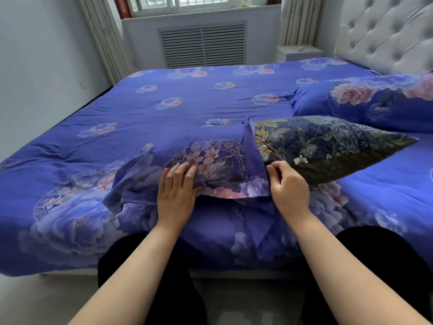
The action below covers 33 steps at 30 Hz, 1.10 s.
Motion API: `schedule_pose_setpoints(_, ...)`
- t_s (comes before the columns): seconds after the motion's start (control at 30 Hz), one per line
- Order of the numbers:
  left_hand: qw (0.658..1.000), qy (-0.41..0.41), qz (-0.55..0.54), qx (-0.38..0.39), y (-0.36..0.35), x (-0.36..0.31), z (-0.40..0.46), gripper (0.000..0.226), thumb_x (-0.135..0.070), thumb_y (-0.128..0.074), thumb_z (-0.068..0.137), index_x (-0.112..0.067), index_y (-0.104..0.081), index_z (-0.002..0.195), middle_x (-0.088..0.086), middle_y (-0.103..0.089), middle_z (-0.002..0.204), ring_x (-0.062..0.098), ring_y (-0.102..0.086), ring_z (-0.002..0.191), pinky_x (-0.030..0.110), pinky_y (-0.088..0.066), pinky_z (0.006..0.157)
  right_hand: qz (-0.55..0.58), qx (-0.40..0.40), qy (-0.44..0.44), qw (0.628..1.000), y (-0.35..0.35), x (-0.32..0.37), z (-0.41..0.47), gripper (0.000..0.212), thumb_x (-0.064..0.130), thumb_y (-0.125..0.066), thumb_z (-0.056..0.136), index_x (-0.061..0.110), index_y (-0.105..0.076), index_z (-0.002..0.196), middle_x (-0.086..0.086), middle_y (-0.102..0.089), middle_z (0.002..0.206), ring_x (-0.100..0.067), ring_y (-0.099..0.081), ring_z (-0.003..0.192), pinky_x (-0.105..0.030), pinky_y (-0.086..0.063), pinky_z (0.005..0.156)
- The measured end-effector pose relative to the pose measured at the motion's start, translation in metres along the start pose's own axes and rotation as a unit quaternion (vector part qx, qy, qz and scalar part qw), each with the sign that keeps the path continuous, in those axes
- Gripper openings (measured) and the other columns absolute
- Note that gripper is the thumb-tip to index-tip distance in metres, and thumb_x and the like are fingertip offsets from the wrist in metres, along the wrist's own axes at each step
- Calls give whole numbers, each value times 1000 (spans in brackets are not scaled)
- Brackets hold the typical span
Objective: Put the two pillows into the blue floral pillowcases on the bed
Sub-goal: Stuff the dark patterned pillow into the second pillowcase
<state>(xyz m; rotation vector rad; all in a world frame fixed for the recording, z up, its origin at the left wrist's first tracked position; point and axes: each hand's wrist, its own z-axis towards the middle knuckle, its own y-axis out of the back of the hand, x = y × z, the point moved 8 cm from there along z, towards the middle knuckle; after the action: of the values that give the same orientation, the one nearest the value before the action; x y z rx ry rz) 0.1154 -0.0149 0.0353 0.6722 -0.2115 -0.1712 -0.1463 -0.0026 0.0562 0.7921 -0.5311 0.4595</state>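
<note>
**Inspector A:** State of the second pillow (328,146) to be recorded.

**Inspector B:** The dark patterned pillow is seen lying near the front edge of the bed (164,102), toward the headboard end. Its left part is covered by the blue floral pillowcase (210,160); the greater part, with one pointed corner, is left exposed to the right. A first pillow, already cased (365,102), is noted at the headboard end, well apart.

**Inspector A:** Hands?

**Inspector B:** The left hand (175,195) is laid on the filled part of the case, fingers fairly straight and pressed on the cloth; nothing is seen to be gripped by it. The right hand (290,188) is curled at the case's opening, and the hem appears to be pinched there, though the fingertips are partly hidden.

**Inspector A:** Judgement on the step in hand?

**Inspector B:** Insertion is judged under way, perhaps a third complete. It is advised that the hem be drawn rightward over the pillow while the filled end is held down, so that the whole bundle is not dragged along the edge. The far side of the opening should be drawn along equally; otherwise the cloth may be bunched at the near seam. The pillow's inner corners should then be seated in the case's closed corners.

**Inspector A:** Risk?

**Inspector B:** A slide off the front edge is thought possible.
</note>
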Motion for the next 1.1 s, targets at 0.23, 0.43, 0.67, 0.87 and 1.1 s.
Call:
schedule_pose_setpoints(0.23, 996, 26, 49, 64, -24, 21, 27, 84, -24, -67, 76, -15, -24, 149, 16, -28, 152, 32, -24, 141, 42, -12, 116, -230, 88, 164, 955, -63, 14, 4, 97, 63, -59, 71, 25, -16, 149, -16, -22, 155, -30, -12, 143, -56, -8, 110)
schedule_pose_setpoints(0.43, 999, 46, 25, 13, -17, 35, 48, 54, -5, -41, 81, -14, -52, 134, 9, -57, 131, 27, -51, 122, 40, -28, 109, -262, -32, 203, 943, -59, 24, 34, 50, 16, -43, 81, 24, -54, 129, -9, -57, 130, -30, -44, 131, -57, -10, 110)
schedule_pose_setpoints(0.67, 992, 93, -85, -14, 0, 39, 62, 27, -1, -44, 64, -8, -63, 81, 9, -67, 76, 31, -63, 76, 34, -36, 93, -149, -62, 190, 969, -48, 31, 47, 31, 15, -45, 73, 20, -70, 92, 1, -66, 83, -25, -64, 84, -43, -27, 101)
schedule_pose_setpoints(0.87, 977, 141, -129, -96, 59, 46, 99, 26, -5, -40, 65, -5, -60, 82, 18, -61, 66, 37, -56, 65, 38, -31, 67, -97, -165, 212, 958, 14, 79, 73, 33, 4, -50, 71, 16, -68, 96, -1, -68, 85, -21, -55, 83, -35, -28, 75)
schedule_pose_setpoints(1.1, 977, 170, -54, -114, 131, 72, 196, 27, -23, -43, 87, -13, -65, 97, 20, -66, 88, 38, -61, 83, 41, -40, 76, -194, -36, 128, 972, 63, 156, 162, 40, 10, -43, 84, 23, -62, 117, -13, -69, 104, -33, -62, 97, -39, -32, 89)
